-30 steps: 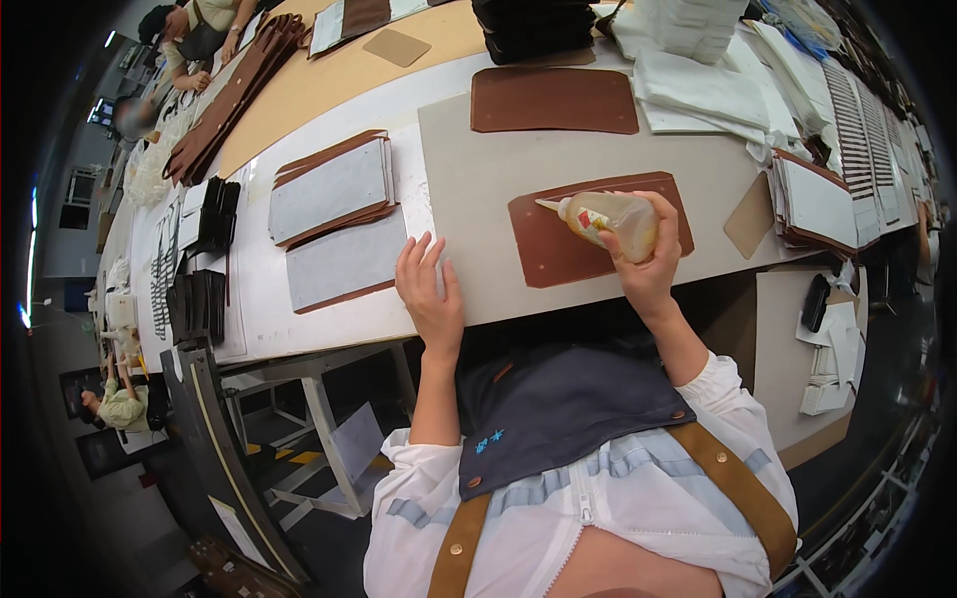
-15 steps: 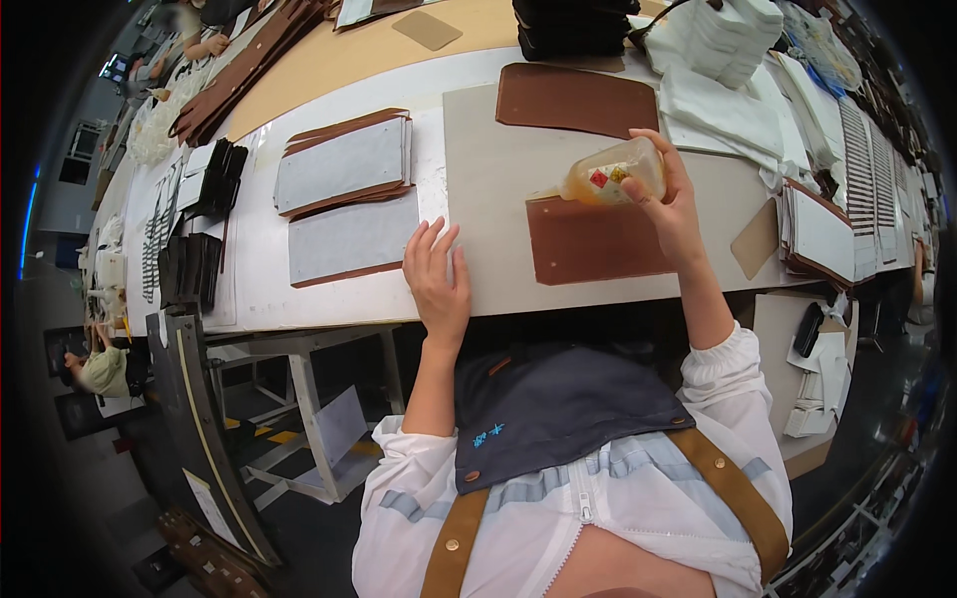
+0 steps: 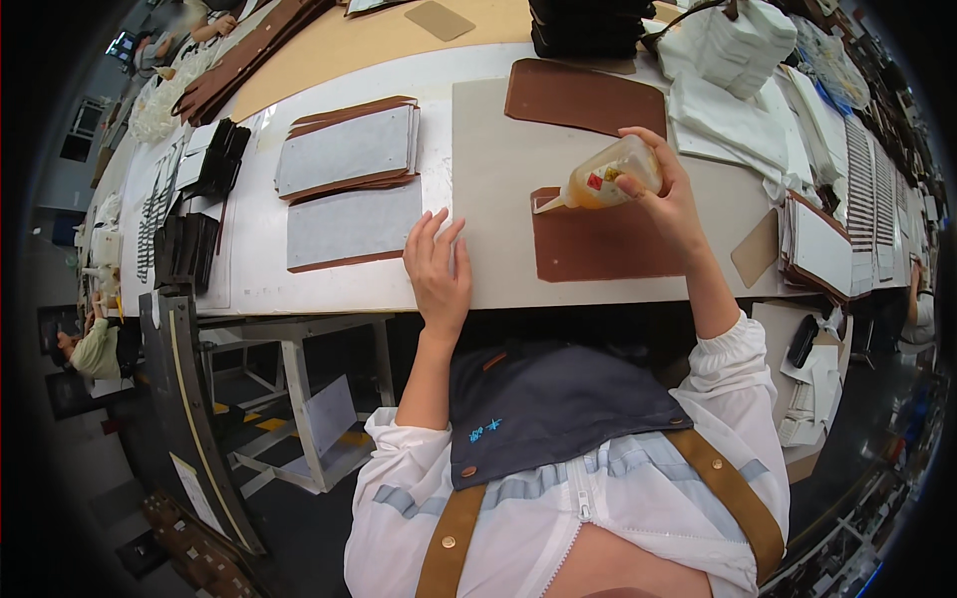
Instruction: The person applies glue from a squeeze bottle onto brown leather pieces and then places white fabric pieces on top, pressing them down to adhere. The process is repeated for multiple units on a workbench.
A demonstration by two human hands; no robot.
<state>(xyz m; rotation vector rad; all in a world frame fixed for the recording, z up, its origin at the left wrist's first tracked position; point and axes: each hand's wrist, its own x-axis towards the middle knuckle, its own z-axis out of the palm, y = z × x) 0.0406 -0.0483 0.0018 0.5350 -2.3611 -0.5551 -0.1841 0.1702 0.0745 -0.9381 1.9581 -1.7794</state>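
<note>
A squeeze bottle (image 3: 610, 174) w/ amber liquid is gripped in the right hand (image 3: 670, 199), fingers wrapped round its body, nozzle tipped down-left onto the top-left corner of a brown leather panel (image 3: 608, 249). The panel is laid on a grey board (image 3: 493, 179) on the desk (image 3: 249, 284), just below the bottle. The left hand (image 3: 439, 274) is rested flat, fingers spread, on the board's near-left edge, apart from the panel.

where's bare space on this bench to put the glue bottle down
Bare grey mat between the grey-faced panel stacks and the brown leather piece under the glue bottle. The right side is crowded with white stacks and card piles.
</note>
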